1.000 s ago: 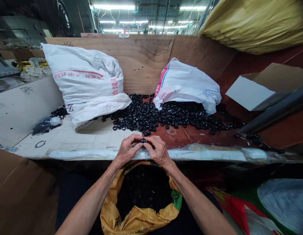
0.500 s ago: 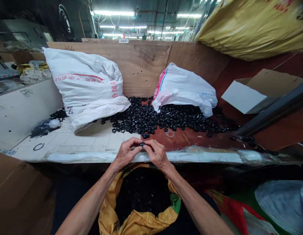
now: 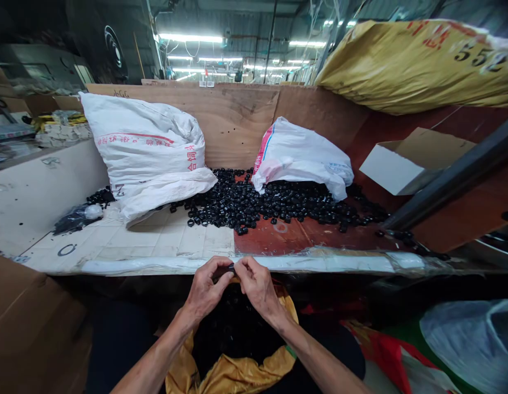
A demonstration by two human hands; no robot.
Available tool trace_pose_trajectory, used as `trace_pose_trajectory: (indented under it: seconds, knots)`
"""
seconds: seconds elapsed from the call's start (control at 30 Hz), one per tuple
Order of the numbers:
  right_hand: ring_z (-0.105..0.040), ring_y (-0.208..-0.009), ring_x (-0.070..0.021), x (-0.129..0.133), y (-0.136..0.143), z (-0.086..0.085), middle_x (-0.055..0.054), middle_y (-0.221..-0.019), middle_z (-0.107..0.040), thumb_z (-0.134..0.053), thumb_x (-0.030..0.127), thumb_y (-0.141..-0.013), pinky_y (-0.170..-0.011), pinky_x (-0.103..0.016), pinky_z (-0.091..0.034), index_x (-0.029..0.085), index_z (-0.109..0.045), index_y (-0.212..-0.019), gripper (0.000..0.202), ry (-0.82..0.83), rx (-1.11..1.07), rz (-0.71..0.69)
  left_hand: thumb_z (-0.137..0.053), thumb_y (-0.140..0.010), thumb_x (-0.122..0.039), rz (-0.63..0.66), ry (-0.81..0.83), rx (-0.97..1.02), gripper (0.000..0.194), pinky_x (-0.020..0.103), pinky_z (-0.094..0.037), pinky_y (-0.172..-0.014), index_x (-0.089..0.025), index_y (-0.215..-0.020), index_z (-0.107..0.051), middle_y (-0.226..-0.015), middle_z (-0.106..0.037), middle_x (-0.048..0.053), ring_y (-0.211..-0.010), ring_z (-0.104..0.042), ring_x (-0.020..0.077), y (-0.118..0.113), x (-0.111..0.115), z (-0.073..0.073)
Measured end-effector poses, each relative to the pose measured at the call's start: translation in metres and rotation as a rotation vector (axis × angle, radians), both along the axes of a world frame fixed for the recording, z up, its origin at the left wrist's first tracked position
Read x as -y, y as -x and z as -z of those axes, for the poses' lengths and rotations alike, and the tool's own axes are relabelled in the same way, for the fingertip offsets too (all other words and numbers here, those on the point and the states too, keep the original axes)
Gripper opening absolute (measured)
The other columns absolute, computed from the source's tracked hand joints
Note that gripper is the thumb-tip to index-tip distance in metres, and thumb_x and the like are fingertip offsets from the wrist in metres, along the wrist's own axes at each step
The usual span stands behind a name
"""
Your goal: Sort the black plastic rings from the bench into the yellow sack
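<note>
Between the fingertips of my left hand [image 3: 208, 285] and my right hand [image 3: 254, 283] is a small black ring-like part [image 3: 231, 267], mostly covered by the fingers. Both hands are closed in a pinch, their tips nearly meeting, just in front of the bench edge. Right below them gapes a yellow sack [image 3: 237, 372], its rim folded down, with many small black parts [image 3: 231, 328] inside. Beyond the hands, a spread pile of black ring-shaped parts [image 3: 233, 200] lies on the bench.
A white sack [image 3: 151, 148] leans at the left of the pile, and another white sack [image 3: 301, 156] lies over its right part. A cardboard box [image 3: 402, 169], a dark metal bar [image 3: 446, 180] and a large yellow sack [image 3: 414, 68] are on the right. The bench edge [image 3: 311, 264] is wrapped in plastic.
Both hands have moved down and toward me, from over the bench edge to above the yellow sack, still pinching the black part. The camera view has tilted slightly.
</note>
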State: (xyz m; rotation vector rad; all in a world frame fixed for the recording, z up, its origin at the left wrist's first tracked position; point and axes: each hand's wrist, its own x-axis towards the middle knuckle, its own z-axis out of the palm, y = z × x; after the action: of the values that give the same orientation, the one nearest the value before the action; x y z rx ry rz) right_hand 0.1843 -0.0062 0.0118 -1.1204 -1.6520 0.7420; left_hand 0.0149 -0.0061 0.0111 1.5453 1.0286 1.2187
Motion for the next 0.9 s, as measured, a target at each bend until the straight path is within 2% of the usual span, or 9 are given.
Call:
trace_pose_trajectory:
  seconds: [0.1,0.17,0.3,0.47,0.57,0.67,0.7,0.8,0.9]
  knots:
    - [-0.065,-0.076,-0.0200,0.003,-0.001,0.000,-0.005,-0.085,-0.067,-0.054,0.031,-0.096,-0.073,-0.032,-0.052,0.022,-0.066,-0.097,0.016,-0.131,-0.030,-0.059,-0.070,-0.088,-0.031,0.063,0.119,0.123,0.021,0.036,-0.060,-0.086,-0.018,-0.103,-0.067,-0.100,-0.073,0.008,-0.090,-0.071,0.0202,0.001,0.003,-0.003]
    - [-0.061,-0.065,-0.0179,0.005,-0.001,0.000,-0.002,-0.074,-0.064,-0.055,0.032,-0.094,-0.065,-0.030,-0.050,0.022,-0.065,-0.094,0.014,-0.057,-0.083,-0.085,-0.068,-0.089,-0.030,0.068,0.111,0.102,0.019,0.036,-0.060,-0.086,-0.017,-0.104,-0.067,-0.100,-0.073,0.008,-0.090,-0.071,0.0200,0.002,0.004,-0.002]
    - [-0.047,-0.045,-0.0113,0.011,0.007,0.004,0.007,-0.051,-0.051,-0.060,0.035,-0.090,-0.053,-0.025,-0.041,0.020,-0.060,-0.084,0.017,0.347,-0.339,-0.068,-0.058,-0.095,-0.020,-0.004,-0.259,-0.209,0.022,0.040,-0.058,-0.093,-0.021,-0.116,-0.065,-0.110,-0.071,0.010,-0.102,-0.069,0.0220,0.007,0.007,0.012]
    - [-0.040,-0.041,-0.0073,0.022,0.019,0.014,0.004,-0.060,-0.054,-0.071,0.043,-0.075,-0.046,-0.024,-0.039,0.018,-0.057,-0.070,0.029,0.643,-0.685,-0.017,-0.050,-0.094,-0.008,0.026,-0.662,-0.469,0.043,0.044,-0.058,-0.096,-0.023,-0.134,-0.053,-0.123,-0.068,0.014,-0.116,-0.066,0.0259,0.013,0.015,0.033]
    - [-0.038,-0.038,-0.0081,0.027,0.015,0.016,0.005,-0.056,-0.051,-0.068,0.047,-0.077,-0.044,-0.026,-0.040,0.019,-0.056,-0.066,0.033,0.741,-0.617,-0.078,-0.051,-0.093,-0.009,0.173,-0.624,-0.536,0.040,0.040,-0.059,-0.092,-0.022,-0.131,-0.055,-0.118,-0.069,0.013,-0.110,-0.068,0.0246,0.024,0.018,0.020]
    - [-0.042,-0.041,-0.0111,0.020,0.000,0.009,0.004,-0.050,-0.048,-0.062,0.044,-0.085,-0.044,-0.025,-0.036,0.021,-0.054,-0.059,0.036,0.580,-0.197,-0.113,-0.061,-0.093,-0.022,0.324,-0.384,-0.632,0.019,0.034,-0.058,-0.085,-0.025,-0.111,-0.064,-0.105,-0.070,0.006,-0.095,-0.069,0.0208,0.046,0.000,-0.008]
    - [-0.045,-0.044,-0.0123,0.013,-0.006,0.005,0.003,-0.050,-0.049,-0.062,0.042,-0.085,-0.046,-0.025,-0.037,0.021,-0.054,-0.058,0.035,0.450,-0.061,-0.063,-0.063,-0.092,-0.027,0.254,-0.337,-0.635,0.013,0.034,-0.057,-0.086,-0.024,-0.104,-0.066,-0.104,-0.069,0.005,-0.094,-0.068,0.0209,0.056,-0.014,-0.016]
    - [-0.055,-0.061,-0.0164,-0.026,-0.021,-0.004,0.000,-0.064,-0.058,-0.061,0.034,-0.088,-0.061,-0.028,-0.045,0.021,-0.060,-0.069,0.023,0.045,0.160,0.166,-0.069,-0.085,-0.039,-0.326,-0.352,-0.674,0.029,0.049,-0.049,-0.101,-0.021,-0.106,-0.064,-0.113,-0.064,0.010,-0.111,-0.060,0.0307,0.085,-0.074,-0.027]
    - [-0.063,-0.078,-0.0222,-0.073,-0.027,-0.004,-0.007,-0.092,-0.064,-0.067,0.023,-0.078,-0.072,-0.033,-0.050,0.018,-0.066,-0.095,0.018,-0.072,0.306,0.305,-0.082,-0.066,-0.056,-0.471,-0.215,-0.797,0.080,0.057,-0.040,-0.109,-0.013,-0.128,-0.055,-0.131,-0.053,0.019,-0.128,-0.048,0.0423,0.099,-0.135,-0.021]
